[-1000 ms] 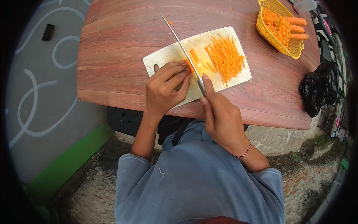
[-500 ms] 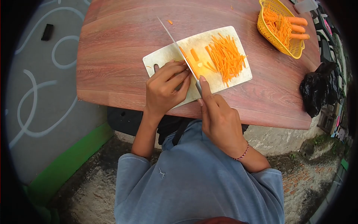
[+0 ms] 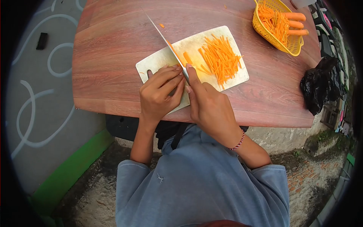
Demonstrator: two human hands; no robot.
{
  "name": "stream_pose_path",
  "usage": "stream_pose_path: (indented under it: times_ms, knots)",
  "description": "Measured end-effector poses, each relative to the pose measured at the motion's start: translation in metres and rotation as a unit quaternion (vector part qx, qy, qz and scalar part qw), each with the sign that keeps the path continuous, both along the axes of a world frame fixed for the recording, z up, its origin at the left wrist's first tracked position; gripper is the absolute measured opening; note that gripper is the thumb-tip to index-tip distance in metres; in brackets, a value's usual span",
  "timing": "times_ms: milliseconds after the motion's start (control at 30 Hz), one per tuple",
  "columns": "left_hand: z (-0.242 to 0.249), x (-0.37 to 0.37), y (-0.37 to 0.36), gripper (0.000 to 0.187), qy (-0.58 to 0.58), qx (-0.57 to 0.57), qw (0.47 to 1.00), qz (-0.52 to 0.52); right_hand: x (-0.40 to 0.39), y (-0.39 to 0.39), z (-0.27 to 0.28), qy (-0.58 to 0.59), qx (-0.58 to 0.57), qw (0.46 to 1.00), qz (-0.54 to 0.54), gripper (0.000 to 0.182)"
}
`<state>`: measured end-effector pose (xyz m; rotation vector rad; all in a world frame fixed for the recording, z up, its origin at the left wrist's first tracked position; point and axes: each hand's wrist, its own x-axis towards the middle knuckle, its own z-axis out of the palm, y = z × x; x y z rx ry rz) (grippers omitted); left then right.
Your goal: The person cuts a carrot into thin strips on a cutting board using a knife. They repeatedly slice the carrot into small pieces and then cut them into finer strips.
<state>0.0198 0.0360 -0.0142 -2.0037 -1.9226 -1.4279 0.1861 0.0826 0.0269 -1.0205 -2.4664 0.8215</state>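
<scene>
My right hand (image 3: 211,109) grips a kitchen knife (image 3: 166,42), its index finger stretched along the spine and its blade slanting up to the far left, past the board's edge. The blade stands over the white cutting board (image 3: 242,73). Close against its left side, the bent fingers of my left hand (image 3: 160,92) press down on a piece of carrot (image 3: 178,65), mostly hidden beneath them. Right of the blade lies a flat carrot slice (image 3: 187,58). A heap of thin carrot strips (image 3: 222,58) covers the board's right part.
At the table's far right stands a yellow basket (image 3: 270,36) with carrot strips and several whole peeled carrots (image 3: 295,25). A black plastic bag (image 3: 321,85) hangs at the right edge of the wooden table (image 3: 109,56). A small carrot scrap (image 3: 162,25) lies beyond the board.
The whole view has shifted slightly, so the board and basket appear further left. The knife has moved a little left relative to the board, closer to my left fingers.
</scene>
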Motion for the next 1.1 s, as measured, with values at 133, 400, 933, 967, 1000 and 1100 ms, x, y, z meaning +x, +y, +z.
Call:
stream_pose_path:
  times_ms: [133,400,933,967,1000,1100]
  knots:
    - [-0.003,0.001,-0.001,0.02,-0.012,0.001,1.0,0.009,0.002,0.016,-0.001,0.082,-0.028,0.996,0.013,0.054]
    - [-0.005,0.0,0.0,0.019,-0.01,0.015,1.0,0.009,0.02,0.004,0.023,0.083,-0.072,0.994,0.002,0.055]
    - [0.0,0.0,-0.001,0.016,-0.007,0.017,1.0,0.009,0.025,-0.017,0.016,0.039,-0.04,0.998,0.006,0.057]
    - [0.0,-0.001,-0.001,0.016,-0.007,0.017,1.0,0.01,0.025,-0.019,0.015,0.023,-0.025,0.999,0.006,0.057]
    - [0.0,-0.001,-0.001,0.016,-0.008,0.014,1.0,0.006,0.024,-0.02,0.014,0.007,-0.009,1.0,0.006,0.058]
    - [0.0,-0.001,-0.002,0.015,-0.009,0.009,1.0,0.003,0.021,-0.024,0.009,0.0,0.012,1.0,0.0,0.058]
